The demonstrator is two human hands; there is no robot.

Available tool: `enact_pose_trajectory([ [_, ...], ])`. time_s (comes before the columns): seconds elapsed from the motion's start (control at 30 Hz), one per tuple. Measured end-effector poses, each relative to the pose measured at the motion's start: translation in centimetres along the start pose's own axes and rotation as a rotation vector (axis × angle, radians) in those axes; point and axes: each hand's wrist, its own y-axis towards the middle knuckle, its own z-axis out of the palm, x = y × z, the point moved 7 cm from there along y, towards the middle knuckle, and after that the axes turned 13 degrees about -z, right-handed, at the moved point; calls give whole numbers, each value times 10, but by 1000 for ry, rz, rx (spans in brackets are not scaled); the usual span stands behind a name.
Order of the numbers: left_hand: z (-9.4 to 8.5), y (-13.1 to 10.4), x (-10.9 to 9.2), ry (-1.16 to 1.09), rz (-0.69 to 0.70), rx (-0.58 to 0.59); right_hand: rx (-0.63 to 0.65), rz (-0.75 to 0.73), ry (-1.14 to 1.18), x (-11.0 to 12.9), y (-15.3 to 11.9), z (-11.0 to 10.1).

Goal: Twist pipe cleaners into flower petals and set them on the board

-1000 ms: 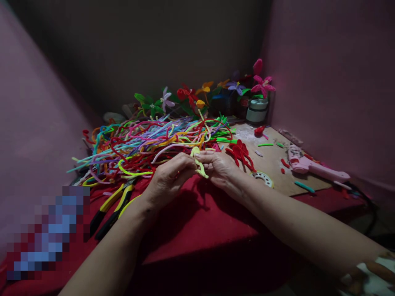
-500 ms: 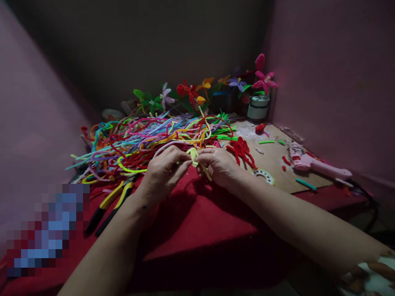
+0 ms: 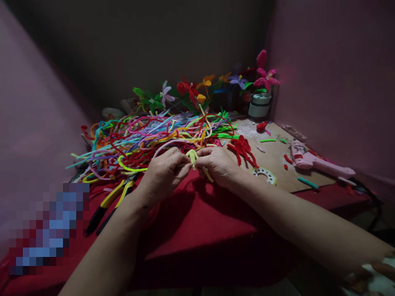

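Between my two hands is a pale yellow pipe cleaner (image 3: 193, 156), bent into a small folded shape, with one loose end hanging down under the right hand. My left hand (image 3: 169, 166) pinches its left side between thumb and fingertips. From the other side my right hand (image 3: 216, 164) is closed on it too, with its fingertips partly hidden. Both hands are just above the red cloth (image 3: 197, 230), in front of a big heap of coloured pipe cleaners (image 3: 154, 131). Red pipe-cleaner petals (image 3: 242, 150) lie just beyond the right hand.
Yellow-and-black pliers (image 3: 111, 201) lie left of my left forearm. To the right, a board (image 3: 277, 158) carries a tape roll (image 3: 264, 176), a pink tool with a handle (image 3: 319, 162) and cut scraps. Pipe-cleaner flowers (image 3: 185, 88) and a grey jar (image 3: 259, 107) stand at the back.
The hands stay nearly in place, still pinching the yellow pipe cleaner. Its folded part has turned slightly and the loose end has shifted a little. The view has moved slightly.
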Motion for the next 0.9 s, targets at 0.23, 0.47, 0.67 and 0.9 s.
enact_pose_trajectory([
  [0.23, 9, -3, 2, 120, 15, -7, -22, 17, -66, 0, 0, -1],
  [0.47, 16, -5, -3, 220, 5, 56, 13, 43, -38, -5, 1, -2],
  [0.67, 11, -2, 0, 174, -52, 27, 49, 58, 35, -4, 1, -1],
  [0.9, -1, 3, 3, -65, -105, 7, 22, 70, 7, 1, -1, -1],
])
